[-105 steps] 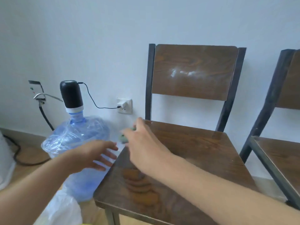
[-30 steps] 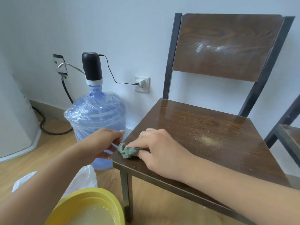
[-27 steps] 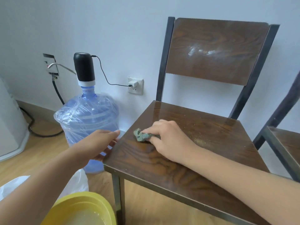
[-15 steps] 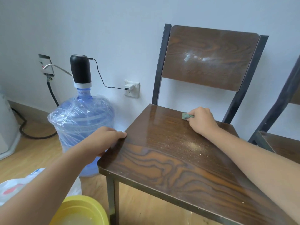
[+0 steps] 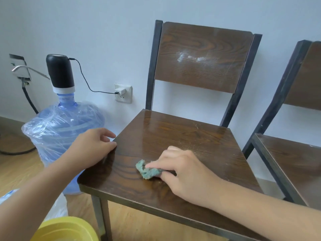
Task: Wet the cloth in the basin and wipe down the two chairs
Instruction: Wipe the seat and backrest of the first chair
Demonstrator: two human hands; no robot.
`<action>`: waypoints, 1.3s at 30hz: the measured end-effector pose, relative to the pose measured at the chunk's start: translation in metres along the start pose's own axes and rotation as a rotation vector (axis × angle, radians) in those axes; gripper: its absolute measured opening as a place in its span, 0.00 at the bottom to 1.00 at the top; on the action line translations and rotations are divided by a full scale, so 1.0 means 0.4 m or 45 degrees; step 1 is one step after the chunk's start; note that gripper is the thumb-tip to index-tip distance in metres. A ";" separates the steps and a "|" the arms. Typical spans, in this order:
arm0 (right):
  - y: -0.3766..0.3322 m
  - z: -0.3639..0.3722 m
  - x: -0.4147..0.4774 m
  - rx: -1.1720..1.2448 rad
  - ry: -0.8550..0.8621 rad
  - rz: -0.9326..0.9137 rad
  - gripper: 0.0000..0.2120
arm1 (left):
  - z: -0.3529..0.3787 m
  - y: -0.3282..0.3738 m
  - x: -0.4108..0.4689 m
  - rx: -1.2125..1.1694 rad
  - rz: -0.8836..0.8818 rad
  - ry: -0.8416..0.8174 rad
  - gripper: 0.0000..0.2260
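Note:
A dark wooden chair (image 5: 182,136) with a black metal frame stands against the wall. Its seat looks wet and shiny at the back, and white dust marks the backrest. My right hand (image 5: 184,173) presses a small green cloth (image 5: 147,170) flat on the front middle of the seat. My left hand (image 5: 92,146) rests on the seat's left edge, fingers curled at the rim. A second chair (image 5: 295,157) of the same kind stands at the right, partly cut off. The yellow basin (image 5: 66,229) shows at the bottom left on the floor.
A large blue water bottle (image 5: 60,133) with a black pump top stands left of the chair. A cable runs from the pump to a wall socket (image 5: 123,93). A white plastic bag (image 5: 57,207) lies by the basin on the wooden floor.
My right hand has dragged the cloth from the back of the seat toward the front middle. My left hand stays on the seat's left edge.

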State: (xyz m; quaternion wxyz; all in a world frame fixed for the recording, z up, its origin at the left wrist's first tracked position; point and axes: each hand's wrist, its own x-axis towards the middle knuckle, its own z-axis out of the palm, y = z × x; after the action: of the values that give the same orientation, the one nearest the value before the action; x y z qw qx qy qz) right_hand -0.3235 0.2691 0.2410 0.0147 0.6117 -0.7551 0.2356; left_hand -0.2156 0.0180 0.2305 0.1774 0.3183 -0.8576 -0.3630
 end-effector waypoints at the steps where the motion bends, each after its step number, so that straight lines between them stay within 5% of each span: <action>1: 0.034 -0.008 0.006 -0.031 0.019 0.039 0.16 | 0.007 0.008 0.007 0.072 0.080 0.037 0.07; 7: 0.317 -0.128 0.002 -0.252 0.203 0.494 0.12 | 0.053 0.061 0.017 0.399 0.443 0.049 0.12; 14: 0.451 -0.216 -0.056 -0.331 0.317 0.883 0.10 | 0.056 0.092 -0.004 0.432 0.561 -0.016 0.13; 23: 0.144 -0.084 -0.072 -0.261 0.186 0.374 0.13 | 0.054 0.114 -0.031 0.353 0.757 -0.171 0.08; 32: -0.131 0.014 -0.105 -0.048 0.031 0.022 0.16 | -0.053 0.052 -0.035 0.364 0.631 -0.147 0.12; 34: -0.164 0.000 -0.087 0.047 -0.034 0.015 0.13 | -0.084 0.035 -0.036 0.316 0.598 -0.122 0.12; 39: -0.055 -0.009 0.092 -0.034 0.241 0.194 0.09 | -0.122 0.007 -0.034 0.324 0.502 -0.142 0.10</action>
State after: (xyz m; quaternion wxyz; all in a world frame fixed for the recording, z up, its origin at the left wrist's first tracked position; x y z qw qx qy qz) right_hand -0.3132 0.2334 0.2630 0.0761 0.5275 -0.7975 0.2827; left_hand -0.1807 0.0039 0.2646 0.1556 0.1439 -0.9504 -0.2275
